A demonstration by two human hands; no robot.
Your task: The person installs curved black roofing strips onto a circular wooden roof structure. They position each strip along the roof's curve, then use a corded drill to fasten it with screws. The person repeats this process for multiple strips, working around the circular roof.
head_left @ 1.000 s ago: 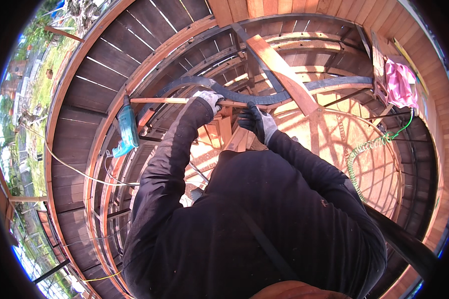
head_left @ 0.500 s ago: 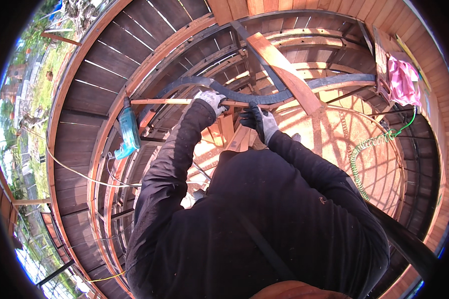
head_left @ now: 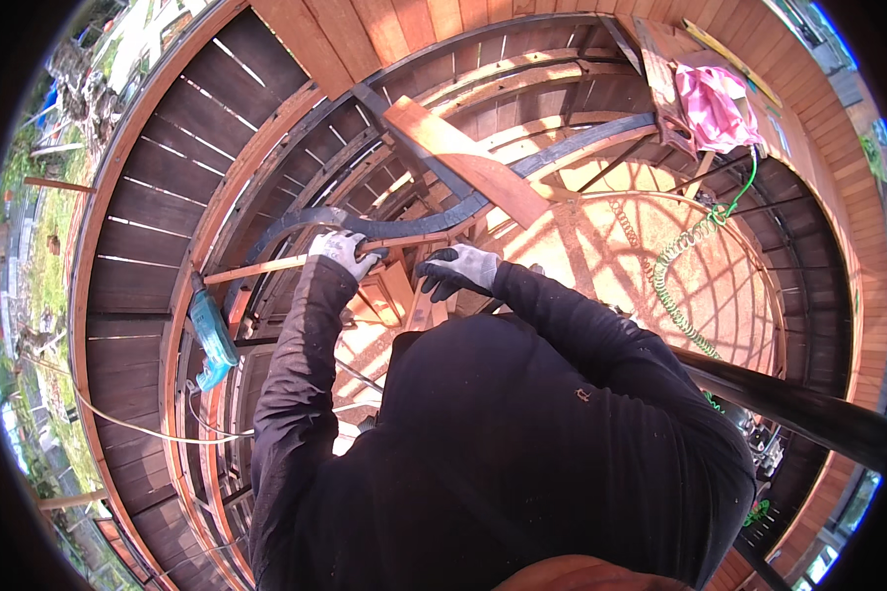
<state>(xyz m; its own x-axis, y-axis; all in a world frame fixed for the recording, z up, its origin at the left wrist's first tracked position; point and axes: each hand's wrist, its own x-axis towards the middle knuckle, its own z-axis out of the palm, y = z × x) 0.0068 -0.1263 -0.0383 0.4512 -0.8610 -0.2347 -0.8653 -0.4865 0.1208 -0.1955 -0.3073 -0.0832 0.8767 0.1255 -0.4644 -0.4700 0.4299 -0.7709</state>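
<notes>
My left hand (head_left: 345, 254), in a grey-and-black work glove, grips a thin wooden strip (head_left: 409, 239) lying along a curved dark metal band (head_left: 317, 218). My right hand (head_left: 455, 271) hovers a little below the strip, fingers apart and loosely bent, holding nothing visible. A short plank (head_left: 468, 163) crosses the band at a slant above my hands. A teal drill (head_left: 210, 332) hangs on the curved framework to the left.
Curved slatted walls (head_left: 143, 256) surround a sunlit lower floor (head_left: 705, 251). A pink cloth (head_left: 710, 108) sits at upper right by a green coiled hose (head_left: 680, 261). A black pole (head_left: 798, 399) crosses at lower right; a cable (head_left: 138, 424) runs at lower left.
The view has turned and shifted. My right hand has come off the strip and moved slightly down from it, fingers looser; my left hand stays on the strip.
</notes>
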